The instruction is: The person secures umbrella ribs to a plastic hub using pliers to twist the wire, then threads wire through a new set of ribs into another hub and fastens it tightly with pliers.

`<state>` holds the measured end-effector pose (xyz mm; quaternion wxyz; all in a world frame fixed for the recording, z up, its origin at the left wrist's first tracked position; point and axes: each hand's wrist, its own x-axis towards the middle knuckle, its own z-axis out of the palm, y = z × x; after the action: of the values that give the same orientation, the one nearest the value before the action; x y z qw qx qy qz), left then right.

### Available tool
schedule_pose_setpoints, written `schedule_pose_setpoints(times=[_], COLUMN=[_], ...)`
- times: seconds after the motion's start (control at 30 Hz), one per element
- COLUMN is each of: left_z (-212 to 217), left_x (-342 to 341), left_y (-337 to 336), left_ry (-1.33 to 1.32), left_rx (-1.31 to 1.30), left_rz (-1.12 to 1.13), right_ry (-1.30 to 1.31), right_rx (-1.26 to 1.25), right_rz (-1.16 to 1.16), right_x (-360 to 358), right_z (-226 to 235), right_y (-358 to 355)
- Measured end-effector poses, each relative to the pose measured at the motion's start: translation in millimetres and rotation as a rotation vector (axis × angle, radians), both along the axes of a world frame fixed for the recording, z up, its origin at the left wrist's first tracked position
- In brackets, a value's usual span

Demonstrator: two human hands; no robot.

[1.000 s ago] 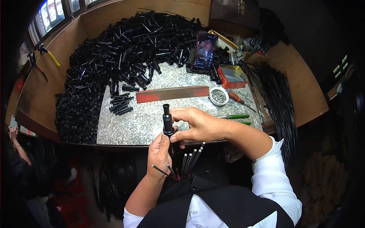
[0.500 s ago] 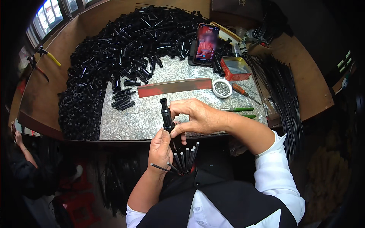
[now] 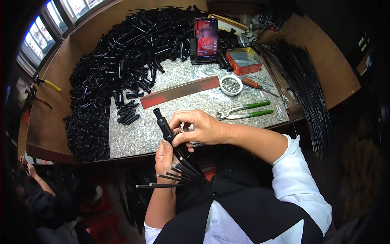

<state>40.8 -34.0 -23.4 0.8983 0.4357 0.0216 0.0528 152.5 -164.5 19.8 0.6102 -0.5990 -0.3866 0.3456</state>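
Observation:
A glossy black tubular part (image 3: 163, 124) with a flared end stands tilted to the left between my hands, just over the table's near edge. My left hand (image 3: 164, 158) is closed around its lower end, thumb pressed up against it. From the right, my right hand (image 3: 202, 127) grips the same end with thumb and bent fingers. Thin black rods (image 3: 162, 185) with pale tips fan out below, across my left wrist. Where they join, and the smallest details at my fingertips, are hidden.
A big heap of similar black parts (image 3: 109, 73) covers the table's left and back. Around the worktop lie a red-brown bar (image 3: 180, 92), white bowl (image 3: 230, 94), green-handled pincers (image 3: 260, 113), orange screwdriver (image 3: 251, 83), red tin (image 3: 245, 70), phone (image 3: 206, 40) and rod bundle (image 3: 304, 81).
The tubular part has tipped from nearly upright toward the left. The rods below have swung left and spread across my left wrist. Both hands keep their grip, and the whole pincers now show.

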Motion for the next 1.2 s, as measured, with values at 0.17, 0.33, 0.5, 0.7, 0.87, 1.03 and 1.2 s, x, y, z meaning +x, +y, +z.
schedule_pose_setpoints(times=[0.17, 0.33, 0.5, 0.7, 0.87, 1.03, 1.2], left_z=[-2, 8, 10, 1, -13, -8, -7], left_x=[-5, -4, -7, -5, -4, -6, -3], left_y=[9, 2, 10, 12, 18, 20, 22], left_ry=[-0.096, -0.056, -0.088, -0.064, 0.003, -0.106, -0.073], left_rx=[-0.044, -0.023, 0.13, -0.098, -0.281, -0.249, -0.164], left_rz=[-0.111, 0.035, 0.016, 0.035, -0.036, -0.125, -0.159], right_ry=[-0.069, 0.286, 0.337, 0.213, 0.163, 0.147, 0.194], right_rx=[0.041, -0.028, 0.082, 0.043, 0.019, 0.014, 0.087], right_rz=[-0.202, -0.254, -0.264, -0.197, -0.219, -0.168, -0.056], right_x=[-14, -30, -45, -48, -48, -45, -35], right_z=[-23, -33, -36, -32, -32, -27, -32], right_y=[0, 1, 10, 10, 6, 6, 4])
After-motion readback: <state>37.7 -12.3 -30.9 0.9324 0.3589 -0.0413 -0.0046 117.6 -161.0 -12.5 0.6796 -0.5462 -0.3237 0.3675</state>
